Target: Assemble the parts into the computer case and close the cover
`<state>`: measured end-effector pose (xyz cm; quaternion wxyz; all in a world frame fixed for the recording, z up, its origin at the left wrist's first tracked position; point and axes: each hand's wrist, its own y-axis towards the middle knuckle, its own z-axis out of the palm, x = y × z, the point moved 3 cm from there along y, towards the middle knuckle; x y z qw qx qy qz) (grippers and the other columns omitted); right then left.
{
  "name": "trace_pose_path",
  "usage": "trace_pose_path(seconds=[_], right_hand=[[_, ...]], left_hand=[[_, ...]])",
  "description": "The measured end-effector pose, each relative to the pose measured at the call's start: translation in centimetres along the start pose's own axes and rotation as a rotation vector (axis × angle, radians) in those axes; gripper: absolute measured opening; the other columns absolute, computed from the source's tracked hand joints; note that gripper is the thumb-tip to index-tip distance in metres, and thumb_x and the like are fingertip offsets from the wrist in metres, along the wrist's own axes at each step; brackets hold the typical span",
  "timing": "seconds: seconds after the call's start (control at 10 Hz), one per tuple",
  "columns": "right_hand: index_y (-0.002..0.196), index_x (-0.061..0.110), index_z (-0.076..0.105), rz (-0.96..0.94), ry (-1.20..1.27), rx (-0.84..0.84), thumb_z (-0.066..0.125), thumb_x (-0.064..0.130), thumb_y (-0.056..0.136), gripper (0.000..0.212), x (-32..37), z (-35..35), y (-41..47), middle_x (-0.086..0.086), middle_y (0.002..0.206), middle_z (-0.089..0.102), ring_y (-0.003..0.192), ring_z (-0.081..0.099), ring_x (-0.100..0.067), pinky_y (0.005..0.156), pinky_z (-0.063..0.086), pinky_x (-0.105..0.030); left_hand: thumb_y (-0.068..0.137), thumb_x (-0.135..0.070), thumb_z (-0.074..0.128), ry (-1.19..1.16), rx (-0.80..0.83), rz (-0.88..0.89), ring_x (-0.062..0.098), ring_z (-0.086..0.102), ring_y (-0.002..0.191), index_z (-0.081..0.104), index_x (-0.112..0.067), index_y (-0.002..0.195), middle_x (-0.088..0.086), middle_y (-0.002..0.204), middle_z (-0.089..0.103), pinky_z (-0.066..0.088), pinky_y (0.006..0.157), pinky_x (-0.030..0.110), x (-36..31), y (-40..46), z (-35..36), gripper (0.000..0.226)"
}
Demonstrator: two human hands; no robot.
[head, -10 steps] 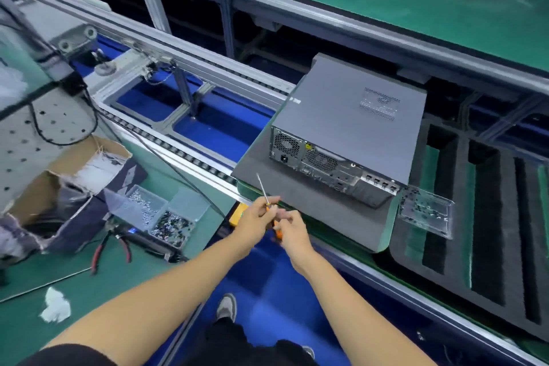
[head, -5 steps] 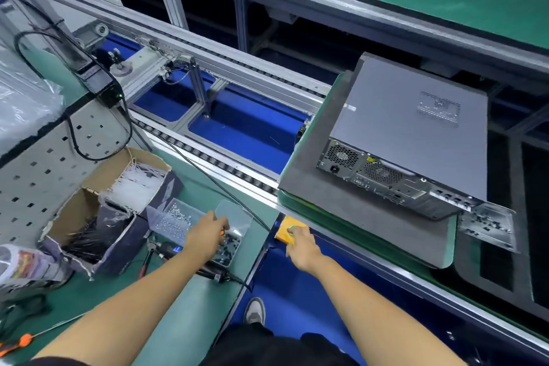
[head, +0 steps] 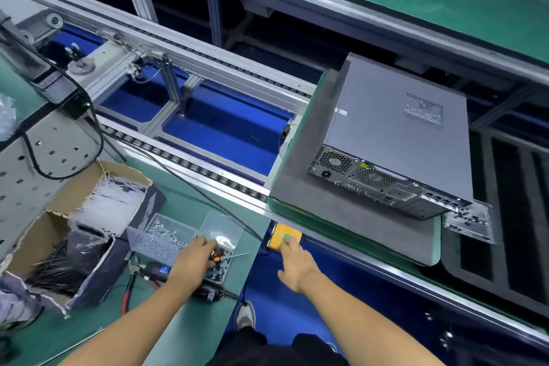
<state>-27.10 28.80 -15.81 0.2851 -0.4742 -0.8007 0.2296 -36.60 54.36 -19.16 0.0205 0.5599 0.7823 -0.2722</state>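
A: Grey steel — the case [head: 398,131] lies flat on a grey pad [head: 312,187], cover on, rear ports facing the person. It sits well beyond the right hand [head: 297,267], up and to that hand's right.

B: And what is the right hand doing?

A: It reaches forward with the fingers fairly straight, one fingertip on the green button [head: 286,237] of a yellow box [head: 277,239] fixed under the conveyor edge. It grips nothing.

B: The left hand [head: 194,258]?

A: Its fingers curl round a small screwdriver [head: 221,258] — orange collar, thin shaft pointing away toward the right hand. It hovers over a clear tray [head: 208,242] of screws; the dark screws [head: 217,272] lie just under and beside the knuckles, the silver ones [head: 160,239] just to the hand's left.

B: Anything else near that hand?

A: A black power driver [head: 166,273] lies under the wrist, with red pliers [head: 129,291] to its left. Further left stands a torn carton [head: 89,235] of cable ties. Past the right hand, beyond the case, a clear plate [head: 472,223] holds small dark parts.
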Motion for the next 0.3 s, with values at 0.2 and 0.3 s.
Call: trace_pose_path(seconds=[0.2,0.3], right_hand=[[0.151,0.010,0.037,-0.069,-0.156,0.041,0.059,0.031,0.099,0.060,-0.1,-0.5,0.2,-0.010,0.166,0.018,0.152,0.020,-0.027,0.123,0.020,-0.046],[0.148,0.012,0.042,-0.079,-0.116,0.065,0.060,0.030,0.098,0.056,-0.4,-1.0,0.1,-0.009,0.166,0.016,0.149,0.027,-0.030,0.124,0.018,-0.047]], left_hand=[[0.098,-0.014,0.061,0.030,0.011,0.104,0.033,0.057,0.110,0.063,-0.011,0.117,0.013,0.123,0.057,0.052,0.094,0.047,-0.9,0.8,0.0,0.020],[0.095,-0.022,0.067,0.027,-0.040,0.058,0.018,0.053,0.103,0.062,-0.026,0.116,-0.003,0.114,0.058,0.050,0.085,0.035,-2.2,0.8,-0.5,0.021]])
